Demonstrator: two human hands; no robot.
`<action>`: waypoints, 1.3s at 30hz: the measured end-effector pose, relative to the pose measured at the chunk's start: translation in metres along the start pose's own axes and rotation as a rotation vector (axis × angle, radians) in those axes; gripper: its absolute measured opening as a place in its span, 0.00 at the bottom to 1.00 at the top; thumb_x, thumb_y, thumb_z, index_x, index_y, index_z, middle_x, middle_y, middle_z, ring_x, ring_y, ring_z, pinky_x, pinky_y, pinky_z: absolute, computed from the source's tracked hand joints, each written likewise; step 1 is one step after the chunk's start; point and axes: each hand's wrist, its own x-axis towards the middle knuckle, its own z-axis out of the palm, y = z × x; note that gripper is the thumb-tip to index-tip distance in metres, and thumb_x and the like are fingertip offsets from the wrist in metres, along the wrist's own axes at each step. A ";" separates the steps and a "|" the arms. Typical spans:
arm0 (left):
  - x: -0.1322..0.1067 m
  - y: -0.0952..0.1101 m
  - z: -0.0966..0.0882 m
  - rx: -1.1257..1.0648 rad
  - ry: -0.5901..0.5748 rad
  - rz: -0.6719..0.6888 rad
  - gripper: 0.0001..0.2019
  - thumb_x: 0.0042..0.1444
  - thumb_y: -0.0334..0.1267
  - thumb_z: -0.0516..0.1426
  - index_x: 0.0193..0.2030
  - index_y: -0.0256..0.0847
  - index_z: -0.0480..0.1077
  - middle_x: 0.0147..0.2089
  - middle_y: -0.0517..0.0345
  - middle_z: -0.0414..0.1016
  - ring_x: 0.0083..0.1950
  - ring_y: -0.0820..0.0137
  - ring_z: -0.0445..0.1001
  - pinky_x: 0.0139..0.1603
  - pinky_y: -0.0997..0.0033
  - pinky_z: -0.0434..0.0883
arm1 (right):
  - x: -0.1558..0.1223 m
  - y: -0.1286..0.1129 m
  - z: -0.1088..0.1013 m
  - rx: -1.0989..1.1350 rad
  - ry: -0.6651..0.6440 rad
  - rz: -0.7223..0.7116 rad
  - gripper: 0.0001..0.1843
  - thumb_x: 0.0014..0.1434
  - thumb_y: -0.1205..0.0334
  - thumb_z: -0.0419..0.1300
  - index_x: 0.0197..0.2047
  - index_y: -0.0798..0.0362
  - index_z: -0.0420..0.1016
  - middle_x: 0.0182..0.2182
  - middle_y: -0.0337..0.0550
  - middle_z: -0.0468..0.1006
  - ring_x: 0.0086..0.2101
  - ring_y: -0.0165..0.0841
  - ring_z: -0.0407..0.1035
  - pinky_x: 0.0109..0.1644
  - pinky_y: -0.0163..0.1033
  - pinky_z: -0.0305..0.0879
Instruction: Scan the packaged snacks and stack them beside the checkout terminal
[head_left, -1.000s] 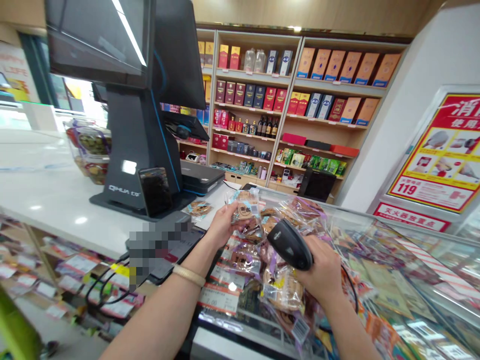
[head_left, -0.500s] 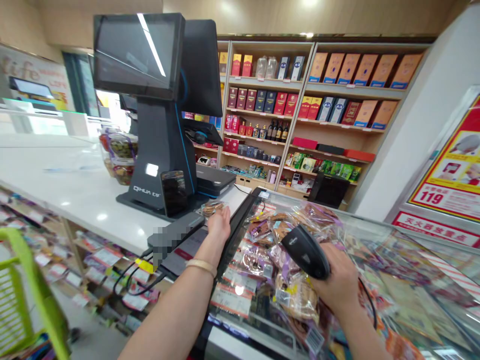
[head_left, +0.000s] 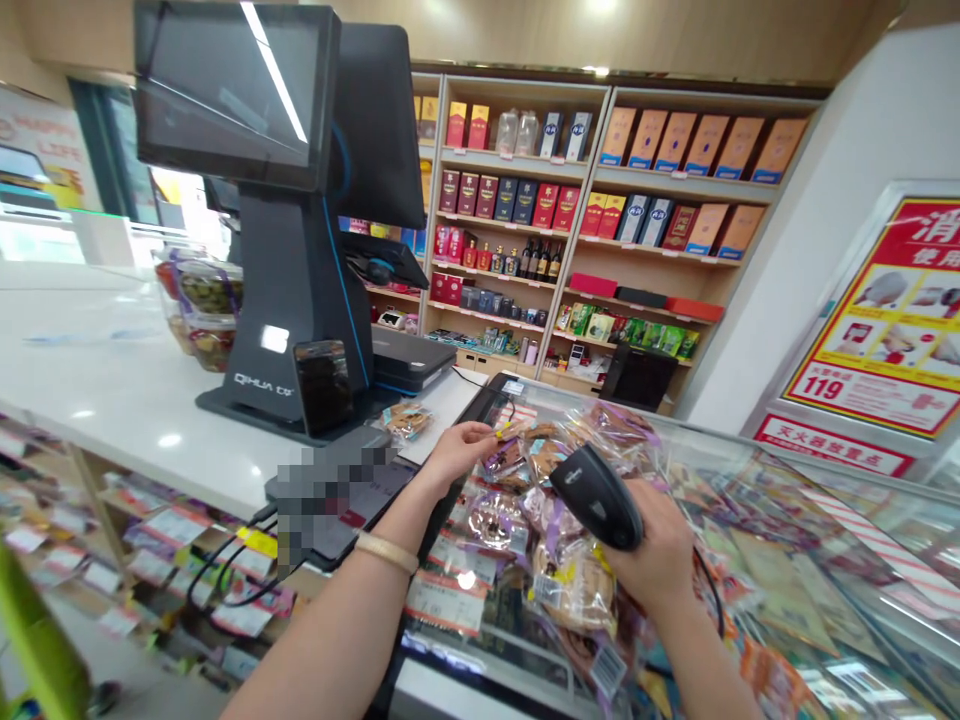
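Back from the white tabletop [head_left: 112, 390], the left hand [head_left: 454, 458] has left the lone packet [head_left: 406, 418] lying by the foot of the register [head_left: 289, 330], near the tabletop's right edge, and now reaches into the pile [head_left: 570, 590]. Its fingers [head_left: 480, 432] pinch the tied top of a snack packet [head_left: 504, 455] at the pile's far left corner, close to the left edge of the glass case [head_left: 750, 470] that carries the heap. The right hand [head_left: 660, 560] is clenched around the scanner [head_left: 598, 495], held just above the middle of the pile with its head tilted toward the packets; its cable [head_left: 709, 590] loops down behind the wrist.

The grip is only a fingertip pinch on slick wrapping, so the packet could slip free as it lifts. Packets overlap loosely, and pulling one by its tie could drag neighbours over the case's left or near edge. With so many labels facing up under the scanner, a neighbouring code could register instead of the one held. The cable could also snag packets at the near edge.
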 end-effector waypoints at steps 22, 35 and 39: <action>-0.004 -0.001 -0.001 0.314 0.105 0.476 0.04 0.47 0.33 0.64 0.29 0.48 0.78 0.35 0.54 0.77 0.45 0.61 0.73 0.50 0.70 0.68 | 0.001 -0.002 0.000 0.047 -0.012 0.027 0.08 0.53 0.63 0.56 0.38 0.51 0.70 0.29 0.42 0.72 0.30 0.36 0.67 0.33 0.40 0.59; 0.001 0.007 0.001 -0.299 0.444 0.233 0.08 0.55 0.44 0.56 0.34 0.41 0.69 0.24 0.67 0.65 0.21 0.77 0.63 0.22 0.79 0.64 | 0.000 -0.001 0.001 0.055 -0.016 0.015 0.10 0.51 0.63 0.57 0.39 0.52 0.71 0.30 0.42 0.73 0.31 0.37 0.67 0.35 0.40 0.59; -0.002 0.010 0.007 -0.453 0.362 0.290 0.15 0.47 0.44 0.63 0.37 0.41 0.66 0.33 0.62 0.72 0.30 0.74 0.73 0.31 0.71 0.76 | 0.001 -0.003 0.000 0.043 -0.002 0.016 0.10 0.51 0.63 0.55 0.39 0.52 0.71 0.29 0.42 0.72 0.31 0.36 0.67 0.34 0.39 0.58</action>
